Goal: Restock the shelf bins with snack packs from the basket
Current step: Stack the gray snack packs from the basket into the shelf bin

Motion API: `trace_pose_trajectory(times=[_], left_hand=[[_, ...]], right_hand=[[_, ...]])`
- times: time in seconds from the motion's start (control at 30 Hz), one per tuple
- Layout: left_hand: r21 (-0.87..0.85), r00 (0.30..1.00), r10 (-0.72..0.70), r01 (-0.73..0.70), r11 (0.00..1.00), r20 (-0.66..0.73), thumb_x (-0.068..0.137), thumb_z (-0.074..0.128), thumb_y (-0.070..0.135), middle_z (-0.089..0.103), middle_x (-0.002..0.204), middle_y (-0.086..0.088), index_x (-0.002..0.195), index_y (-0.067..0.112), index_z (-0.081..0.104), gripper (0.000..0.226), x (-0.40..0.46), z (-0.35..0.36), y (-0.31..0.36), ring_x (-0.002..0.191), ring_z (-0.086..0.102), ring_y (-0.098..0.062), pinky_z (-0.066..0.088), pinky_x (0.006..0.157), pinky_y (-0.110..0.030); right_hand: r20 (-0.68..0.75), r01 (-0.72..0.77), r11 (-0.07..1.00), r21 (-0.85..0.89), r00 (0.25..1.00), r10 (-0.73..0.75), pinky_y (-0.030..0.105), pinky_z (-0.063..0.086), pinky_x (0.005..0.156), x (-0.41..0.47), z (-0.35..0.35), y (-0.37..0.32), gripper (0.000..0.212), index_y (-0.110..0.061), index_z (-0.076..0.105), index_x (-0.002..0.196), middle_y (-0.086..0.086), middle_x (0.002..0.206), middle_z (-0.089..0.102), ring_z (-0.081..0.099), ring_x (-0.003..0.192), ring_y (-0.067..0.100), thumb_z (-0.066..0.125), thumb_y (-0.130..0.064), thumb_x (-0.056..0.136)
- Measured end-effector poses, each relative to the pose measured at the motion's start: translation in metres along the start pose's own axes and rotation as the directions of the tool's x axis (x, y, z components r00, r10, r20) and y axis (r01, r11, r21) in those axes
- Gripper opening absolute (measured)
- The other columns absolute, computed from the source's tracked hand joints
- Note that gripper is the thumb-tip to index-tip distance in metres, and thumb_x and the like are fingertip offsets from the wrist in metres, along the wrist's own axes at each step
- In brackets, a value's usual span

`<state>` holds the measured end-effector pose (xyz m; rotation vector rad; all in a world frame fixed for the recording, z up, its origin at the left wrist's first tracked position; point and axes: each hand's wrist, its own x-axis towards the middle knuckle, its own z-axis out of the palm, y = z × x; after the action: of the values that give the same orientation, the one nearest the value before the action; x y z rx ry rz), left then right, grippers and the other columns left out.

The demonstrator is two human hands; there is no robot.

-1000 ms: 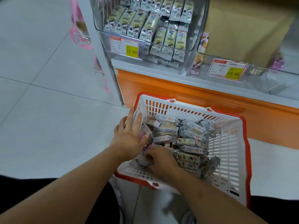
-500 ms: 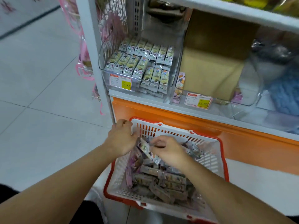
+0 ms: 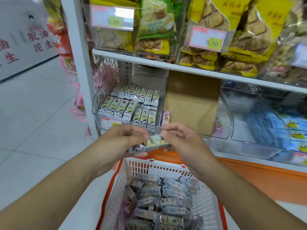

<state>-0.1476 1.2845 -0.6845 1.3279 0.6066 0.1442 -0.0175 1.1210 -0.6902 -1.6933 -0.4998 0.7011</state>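
Above the basket (image 3: pixel 167 168), left hand (image 3: pixel 121 143) and right hand (image 3: pixel 181 140) each pinched an end of one snack pack (image 3: pixel 152 143), fingers clamped, probably squaring it for the clear bin (image 3: pixel 99 112) just beyond.

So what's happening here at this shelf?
A person is restocking snacks. Both hands, the left hand and the right hand, hold one snack pack above the white basket, which is full of similar packs. Just ahead sits the clear shelf bin, already lined with matching packs; the held one has not gone in.
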Motion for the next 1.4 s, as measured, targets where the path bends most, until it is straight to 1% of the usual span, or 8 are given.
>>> trace_pose_trajectory(times=[0.1, 0.23, 0.37, 0.5, 0.8, 0.9, 1.0, 1.4], left_hand=[[-0.127, 0.996, 0.041, -0.051, 0.991, -0.08, 0.089, 0.076, 0.011, 0.072, 0.11, -0.015, 0.104, 0.003, 0.076, 0.016, 0.002, 0.003, -0.001, 0.098, 0.074, -0.023, 0.063, 0.085, -0.045], [0.132, 0.994, 0.11, -0.108, 0.985, -0.006, 0.086, 0.081, 0.025, 0.072, 0.096, -0.009, 0.113, 0.023, 0.072, 0.028, 0.001, 0.004, 0.0, 0.077, 0.068, -0.018, 0.054, 0.072, -0.03], [0.333, 0.98, 0.173, -0.195, 0.923, 0.096, 0.081, 0.087, 0.021, 0.066, 0.108, 0.001, 0.133, 0.047, 0.057, 0.065, 0.0, 0.003, 0.005, 0.086, 0.074, -0.017, 0.05, 0.06, -0.017], [0.454, 0.963, 0.162, -0.245, 0.857, 0.215, 0.072, 0.094, 0.018, 0.057, 0.12, 0.01, 0.144, 0.055, 0.046, 0.094, 0.009, -0.007, 0.011, 0.095, 0.073, -0.013, 0.06, 0.088, -0.03], [0.631, 0.951, 0.222, -0.307, 0.713, 0.213, 0.064, 0.099, 0.023, 0.059, 0.118, 0.015, 0.138, 0.054, 0.049, 0.094, 0.036, -0.031, 0.019, 0.095, 0.073, -0.007, 0.059, 0.091, -0.027], [0.695, 0.941, 0.296, -0.322, 0.643, 0.162, 0.063, 0.099, 0.033, 0.057, 0.118, 0.018, 0.137, 0.047, 0.053, 0.089, 0.054, -0.042, 0.035, 0.097, 0.069, -0.004, 0.056, 0.086, -0.017], [0.843, 0.924, 0.353, -0.306, 0.443, 0.15, 0.062, 0.093, 0.057, 0.045, 0.135, 0.015, 0.146, 0.049, 0.046, 0.096, 0.084, -0.054, 0.055, 0.121, 0.054, -0.007, 0.047, 0.105, -0.029], [0.982, 0.984, 0.044, -0.178, 0.061, 0.175, 0.068, 0.081, 0.072, 0.013, 0.154, 0.015, 0.149, 0.058, 0.036, 0.094, 0.182, -0.065, 0.069, 0.144, 0.015, -0.032, 0.019, 0.122, -0.055]], right_hand=[[0.039, -0.073, 0.979, 0.19, 0.997, 0.067, 0.048, 0.063, 0.09, 0.009, 0.0, -0.004, 0.032, -0.013, 0.059, 0.124, 0.018, 0.111, 0.076, 0.078, 0.094, 0.03, 0.075, -0.017, 0.097], [0.02, -0.118, 0.957, 0.265, 0.993, 0.116, 0.044, 0.065, 0.082, 0.016, 0.0, -0.006, 0.036, 0.003, 0.057, 0.126, 0.025, 0.11, 0.076, 0.078, 0.093, 0.037, 0.074, -0.009, 0.097], [-0.002, -0.105, 0.976, 0.19, 0.994, 0.107, 0.044, 0.062, 0.069, 0.027, 0.006, -0.005, 0.024, -0.002, 0.061, 0.116, 0.021, 0.102, 0.078, 0.076, 0.084, 0.036, 0.073, -0.01, 0.097], [-0.02, -0.066, 0.993, 0.098, 0.997, 0.068, 0.042, 0.057, 0.07, 0.038, 0.013, -0.003, 0.018, -0.006, 0.069, 0.11, 0.02, 0.095, 0.076, 0.069, 0.076, 0.029, 0.076, -0.017, 0.096], [-0.005, 0.056, 0.987, -0.153, 0.998, -0.058, 0.043, 0.064, 0.086, 0.056, 0.02, -0.011, 0.019, -0.022, 0.067, 0.117, -0.004, 0.104, 0.076, 0.074, 0.087, 0.012, 0.071, -0.029, 0.1], [-0.011, 0.251, 0.733, -0.633, 0.943, -0.332, 0.025, 0.046, 0.106, 0.064, 0.004, -0.014, 0.042, -0.033, 0.054, 0.139, -0.016, 0.135, 0.057, 0.057, 0.12, 0.004, 0.066, -0.031, 0.099], [0.148, 0.345, 0.515, -0.785, 0.911, -0.386, 0.011, 0.01, 0.117, 0.074, -0.007, -0.01, 0.066, -0.028, 0.035, 0.16, -0.015, 0.163, 0.034, 0.023, 0.15, 0.004, 0.062, -0.022, 0.1], [0.204, 0.39, 0.498, -0.774, 0.9, -0.386, -0.003, -0.008, 0.108, 0.081, -0.012, 0.006, 0.074, -0.03, 0.021, 0.166, -0.023, 0.169, 0.017, 0.006, 0.154, -0.005, 0.059, -0.022, 0.102]])
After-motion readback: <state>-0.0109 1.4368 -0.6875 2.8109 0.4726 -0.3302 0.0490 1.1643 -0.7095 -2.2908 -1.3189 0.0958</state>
